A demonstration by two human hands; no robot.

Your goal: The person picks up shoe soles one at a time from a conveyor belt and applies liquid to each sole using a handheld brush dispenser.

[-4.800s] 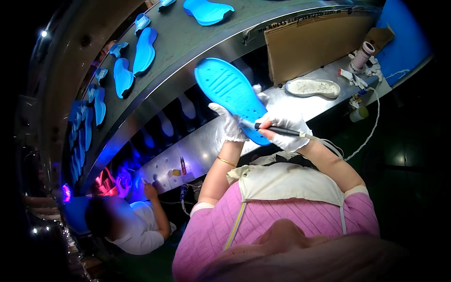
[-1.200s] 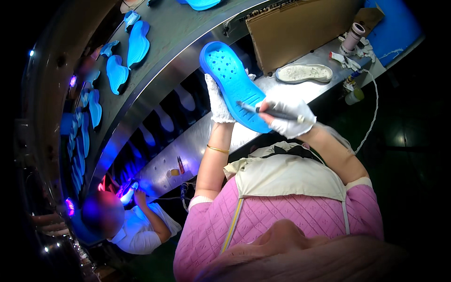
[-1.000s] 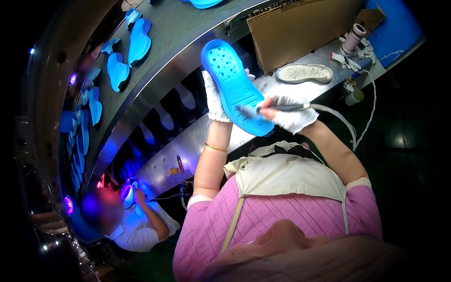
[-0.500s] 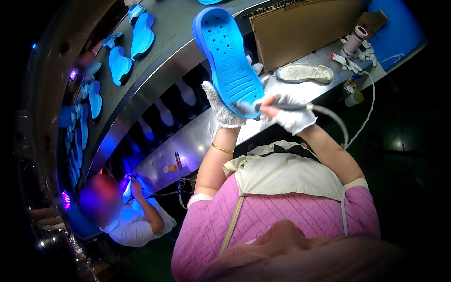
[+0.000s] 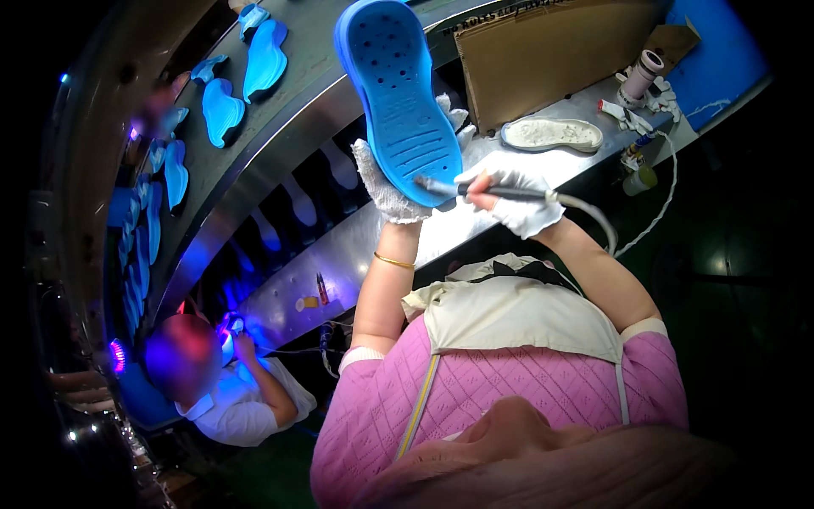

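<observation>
My left hand (image 5: pixel 388 193), in a white glove, is closed around the heel half of a blue shoe sole (image 5: pixel 411 127). Its thumb side shows at the left edge, and fingertips come out at the right edge. The sole tilts up, its hollow inner face with holes and ridges turned toward me. In my right hand (image 5: pixel 519 204), gloved with bare fingertips, is a brush (image 5: pixel 437 186) with a dark handle and a pale hose (image 5: pixel 593 214) at its rear. The bristles lie over the heel end of the sole; touching or just above, I cannot tell.
A conveyor belt (image 5: pixel 318 59) carries several blue shoe parts (image 5: pixel 222 113). On the metal bench (image 5: pixel 309 271) lie a whitish sole-shaped tray (image 5: pixel 551 135), a cardboard sheet (image 5: pixel 534 64), and a pink cylinder (image 5: pixel 640 76). Another person (image 5: pixel 246 399) works at the lower left.
The sole has shifted slightly up and left with my left hand. My right hand and the brush have moved a little left. The blue parts on the belt have crept up and right.
</observation>
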